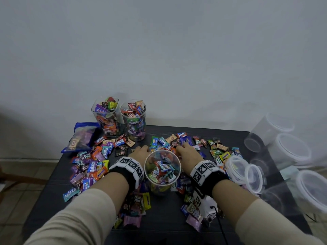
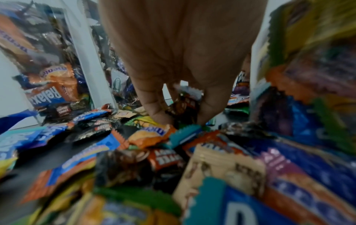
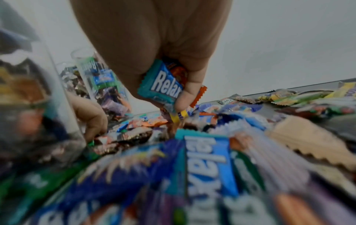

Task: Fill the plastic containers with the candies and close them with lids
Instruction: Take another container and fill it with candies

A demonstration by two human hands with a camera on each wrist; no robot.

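Plain pale grey wall (image 1: 159, 50), dark table (image 1: 177, 221) against it, tiled floor (image 1: 21, 167), dim even light

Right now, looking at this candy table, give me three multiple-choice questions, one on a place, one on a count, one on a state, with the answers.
1. Where does the part-filled round container stand?
A. between the two wrists
B. beside the blue bag
C. on the floor

2. How many candy-filled containers stand at the table's far edge?
A. one
B. two
C. four

3. What is the right hand doing?
A. pressing a lid down
B. lying flat and empty
C. gripping candies

Answers: 1 A, the head view shows it between both wrists. 2 B, a square container and a round one. 3 C, its fingers curl round a teal Relaxa candy.
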